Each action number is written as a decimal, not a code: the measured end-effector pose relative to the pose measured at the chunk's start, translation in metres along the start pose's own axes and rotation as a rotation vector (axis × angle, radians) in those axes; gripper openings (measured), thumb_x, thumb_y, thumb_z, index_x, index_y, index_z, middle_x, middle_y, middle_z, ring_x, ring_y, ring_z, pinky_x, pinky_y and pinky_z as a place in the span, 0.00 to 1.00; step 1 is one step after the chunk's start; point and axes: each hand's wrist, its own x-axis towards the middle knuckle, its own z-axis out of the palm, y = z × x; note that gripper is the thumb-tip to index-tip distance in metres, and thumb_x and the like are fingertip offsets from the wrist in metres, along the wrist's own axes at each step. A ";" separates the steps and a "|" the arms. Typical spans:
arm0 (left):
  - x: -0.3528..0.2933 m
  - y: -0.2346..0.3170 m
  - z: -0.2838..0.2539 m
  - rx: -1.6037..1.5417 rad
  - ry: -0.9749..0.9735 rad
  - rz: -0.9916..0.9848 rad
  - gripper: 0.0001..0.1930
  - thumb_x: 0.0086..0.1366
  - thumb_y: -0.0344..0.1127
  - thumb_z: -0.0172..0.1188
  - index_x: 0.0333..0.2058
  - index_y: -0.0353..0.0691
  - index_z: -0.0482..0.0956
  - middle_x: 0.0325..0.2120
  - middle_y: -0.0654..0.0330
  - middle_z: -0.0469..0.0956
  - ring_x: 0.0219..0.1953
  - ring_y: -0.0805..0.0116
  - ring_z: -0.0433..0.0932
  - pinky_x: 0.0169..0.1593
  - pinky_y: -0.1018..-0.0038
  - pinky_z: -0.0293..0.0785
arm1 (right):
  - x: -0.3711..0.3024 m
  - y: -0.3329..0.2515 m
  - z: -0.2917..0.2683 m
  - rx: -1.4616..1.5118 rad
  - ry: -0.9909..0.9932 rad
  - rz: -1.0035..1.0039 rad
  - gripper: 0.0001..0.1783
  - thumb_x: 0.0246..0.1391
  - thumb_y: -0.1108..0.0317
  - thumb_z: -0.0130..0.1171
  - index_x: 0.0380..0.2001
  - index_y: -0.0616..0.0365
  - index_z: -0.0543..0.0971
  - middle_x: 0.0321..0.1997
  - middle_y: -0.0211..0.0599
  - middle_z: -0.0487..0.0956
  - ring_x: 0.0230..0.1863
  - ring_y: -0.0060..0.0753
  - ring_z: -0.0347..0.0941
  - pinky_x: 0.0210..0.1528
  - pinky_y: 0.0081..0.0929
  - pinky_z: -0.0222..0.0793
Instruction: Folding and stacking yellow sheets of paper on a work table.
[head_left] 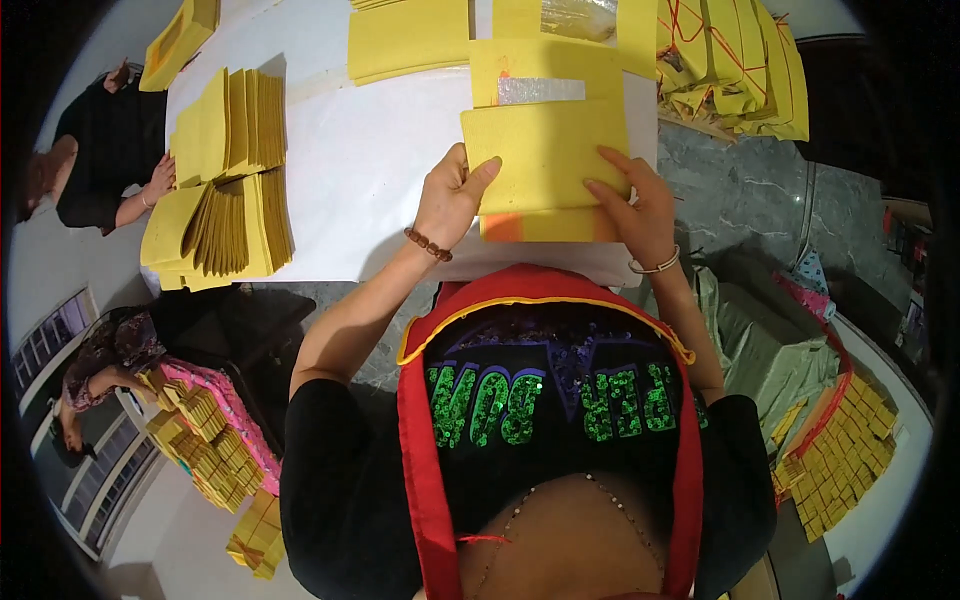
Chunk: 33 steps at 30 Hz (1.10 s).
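Note:
A plain yellow paper sheet [545,150] is held level over the near edge of the white table. My left hand [455,195] pinches its left edge, thumb on top and the other fingers mostly hidden. At the right edge my right hand [640,205] grips it, with thumb and forefinger lying over the top face. Whether it is one sheet or a thin stack, I cannot tell. Beneath and beyond it lies yellow paper with a silver foil patch [540,91]. An orange-marked yellow sheet [550,226] shows under its near edge.
Several yellow paper stacks [225,180] stand on the table's left side, where another person's hand [160,178] touches them. More yellow paper [410,40] lies at the far side. Red-stringed yellow bundles [735,65] are at the far right. Packed yellow bundles [840,455] sit lower right.

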 end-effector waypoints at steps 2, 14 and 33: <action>-0.002 0.010 0.001 0.025 0.003 -0.046 0.10 0.62 0.35 0.55 0.32 0.33 0.71 0.16 0.69 0.66 0.19 0.83 0.59 0.22 0.82 0.58 | 0.002 0.002 0.003 -0.085 0.026 -0.047 0.21 0.44 0.66 0.63 0.45 0.54 0.75 0.30 0.36 0.75 0.30 0.29 0.72 0.32 0.22 0.66; -0.005 0.032 0.005 -0.064 0.055 -0.147 0.09 0.61 0.35 0.56 0.34 0.35 0.69 0.15 0.69 0.69 0.15 0.85 0.59 0.18 0.84 0.54 | 0.008 0.003 0.012 0.113 0.099 0.133 0.19 0.44 0.64 0.63 0.42 0.55 0.77 0.30 0.38 0.76 0.31 0.32 0.74 0.33 0.23 0.67; -0.017 0.043 -0.001 0.771 0.347 0.521 0.21 0.57 0.31 0.57 0.50 0.39 0.66 0.39 0.53 0.74 0.41 0.63 0.71 0.46 0.69 0.64 | 0.007 0.004 0.015 0.124 0.118 0.149 0.19 0.44 0.63 0.62 0.42 0.55 0.77 0.32 0.40 0.76 0.33 0.36 0.74 0.35 0.26 0.68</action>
